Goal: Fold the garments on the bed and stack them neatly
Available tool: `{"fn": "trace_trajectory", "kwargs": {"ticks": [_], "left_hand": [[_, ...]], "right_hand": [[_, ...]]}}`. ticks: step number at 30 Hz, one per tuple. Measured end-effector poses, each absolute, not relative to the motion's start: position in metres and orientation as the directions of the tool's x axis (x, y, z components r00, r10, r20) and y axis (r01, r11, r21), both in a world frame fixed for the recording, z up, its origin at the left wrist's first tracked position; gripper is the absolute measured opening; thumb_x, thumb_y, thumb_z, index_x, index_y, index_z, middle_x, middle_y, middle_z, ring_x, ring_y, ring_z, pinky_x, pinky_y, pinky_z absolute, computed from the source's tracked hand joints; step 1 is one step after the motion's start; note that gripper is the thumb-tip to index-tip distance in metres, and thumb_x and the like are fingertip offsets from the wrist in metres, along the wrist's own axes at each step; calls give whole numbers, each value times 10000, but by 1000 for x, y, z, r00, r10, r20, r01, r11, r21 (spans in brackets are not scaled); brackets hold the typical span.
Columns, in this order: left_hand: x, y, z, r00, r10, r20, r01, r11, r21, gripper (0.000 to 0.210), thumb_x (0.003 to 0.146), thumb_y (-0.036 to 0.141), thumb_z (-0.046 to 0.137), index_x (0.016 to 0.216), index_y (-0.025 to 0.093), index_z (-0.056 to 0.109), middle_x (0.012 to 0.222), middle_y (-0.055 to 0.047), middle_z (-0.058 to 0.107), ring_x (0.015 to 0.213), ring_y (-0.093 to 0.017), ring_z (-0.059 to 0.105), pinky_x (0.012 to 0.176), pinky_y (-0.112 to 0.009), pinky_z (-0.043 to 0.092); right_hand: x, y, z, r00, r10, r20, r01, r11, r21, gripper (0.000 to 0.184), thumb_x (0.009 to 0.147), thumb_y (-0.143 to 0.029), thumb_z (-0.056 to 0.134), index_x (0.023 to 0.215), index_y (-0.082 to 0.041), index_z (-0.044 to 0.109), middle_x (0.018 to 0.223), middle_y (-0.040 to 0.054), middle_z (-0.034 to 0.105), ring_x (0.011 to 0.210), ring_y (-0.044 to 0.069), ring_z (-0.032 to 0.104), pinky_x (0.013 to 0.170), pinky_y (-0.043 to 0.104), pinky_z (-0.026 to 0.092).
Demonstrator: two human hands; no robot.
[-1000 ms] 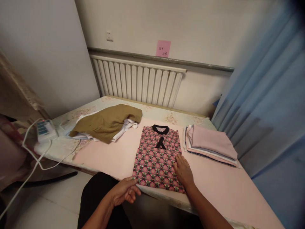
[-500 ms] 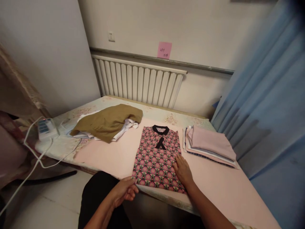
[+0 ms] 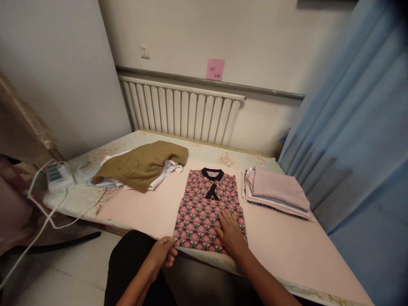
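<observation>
A folded pink floral shirt point(image 3: 197, 221) with a black collar and a black tie-like trim lies flat on the table point(image 3: 287, 246), its collar away from me. At its near left corner, my left hand point(image 3: 163, 253) pinches the edge of the cloth between thumb and fingers. My right hand point(image 3: 230, 233) rests flat on the lower right part of the shirt, fingers stretched out and slightly apart. Part of the shirt's right side is hidden under that hand and forearm.
Right of the shirt sits a stack of folded clothes point(image 3: 280, 187), a pink one on top. An olive garment point(image 3: 143, 163) lies loosely over white ones at the left. A power strip point(image 3: 58, 176) with white cables stands at the table's left end; a blue curtain point(image 3: 360, 127) hangs on the right.
My right hand has slid left across the shirt, from its right edge toward the middle. My left hand stays at the near left corner. The view has shifted slightly.
</observation>
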State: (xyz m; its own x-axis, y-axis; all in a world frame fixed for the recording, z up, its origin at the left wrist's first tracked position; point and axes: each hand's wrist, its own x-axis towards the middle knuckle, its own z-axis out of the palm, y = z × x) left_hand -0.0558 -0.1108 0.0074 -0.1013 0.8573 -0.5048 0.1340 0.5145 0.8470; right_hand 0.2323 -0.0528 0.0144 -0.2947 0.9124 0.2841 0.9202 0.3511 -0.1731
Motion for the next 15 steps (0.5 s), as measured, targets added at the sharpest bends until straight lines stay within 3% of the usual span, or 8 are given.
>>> {"fn": "trace_trajectory", "kwargs": {"ticks": [2, 5, 8, 11, 15], "left_hand": [[-61, -111, 9, -196, 882, -429, 273, 470, 840, 338, 787, 543, 496, 713, 214, 484, 637, 19, 604, 482, -120, 534, 493, -259, 438], [-65, -109, 16, -292, 950, -109, 555, 261, 790, 202, 834, 379, 465, 806, 206, 564, 816, -43, 643, 785, -203, 632, 731, -345, 508], [-51, -100, 25, -135, 954, 268, 839, -34, 544, 276, 884, 263, 395, 1027, 171, 613, 1069, -110, 643, 1073, -243, 578, 974, -410, 444], [-19, -80, 29, 37, 933, 358, 904, -184, 386, 401, 889, 186, 381, 1246, 116, 550, 1346, -156, 542, 1275, -248, 468, 1082, -414, 372], [20, -54, 20, 115, 948, 295, 946, -195, 258, 451, 918, 236, 392, 1342, 126, 505, 1474, -132, 450, 1401, -284, 331, 1129, -462, 309]], "right_hand": [[224, -61, 11, -327, 905, 273, 903, 385, -191, 490, 941, -374, 453, 1379, -157, 488, 1481, 110, 429, 1388, 278, 348, 1141, 480, 283], [215, -70, 7, -357, 894, 271, 885, 416, -209, 488, 938, -358, 462, 1379, -151, 488, 1482, 109, 427, 1393, 275, 343, 1147, 483, 287], [206, -74, 6, -392, 875, 285, 860, 459, -223, 493, 927, -341, 493, 1385, -158, 483, 1503, 97, 397, 1408, 264, 315, 1161, 471, 271], [197, -75, 8, -419, 860, 292, 845, 487, -221, 500, 935, -352, 492, 1394, -155, 471, 1512, 98, 382, 1423, 252, 286, 1172, 468, 247], [194, -77, 9, -430, 861, 273, 849, 488, -203, 495, 938, -372, 490, 1387, -164, 478, 1515, 98, 376, 1426, 249, 278, 1169, 478, 247]]}}
